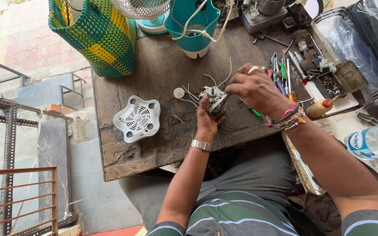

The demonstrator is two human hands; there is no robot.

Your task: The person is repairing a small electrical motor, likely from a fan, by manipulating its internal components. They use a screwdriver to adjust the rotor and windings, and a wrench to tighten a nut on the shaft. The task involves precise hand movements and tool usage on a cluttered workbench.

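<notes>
A small electric motor (pixel 211 94) with thin white wires sticking out sits near the middle of a dark wooden workbench (pixel 154 140). My left hand (pixel 207 119) cups the motor from the near side. My right hand (pixel 254 89) reaches in from the right and grips a tool with a pale handle (pixel 219 103), its end pressed against the motor. A ring is on one finger of that hand, and beaded bracelets are on its wrist. A white vented plastic base cover (pixel 137 118) lies to the left of the motor, and a small white disc (pixel 179 92) lies just beyond it.
A green and yellow woven basket (pixel 97 35) stands at the bench's far left, a teal appliance body (pixel 192 24) and a fan behind it. Screwdrivers and pliers (pixel 285 74), a parts box (pixel 342 78), a small squeeze bottle (pixel 322 108) and a plastic water bottle (pixel 372 140) crowd the right side.
</notes>
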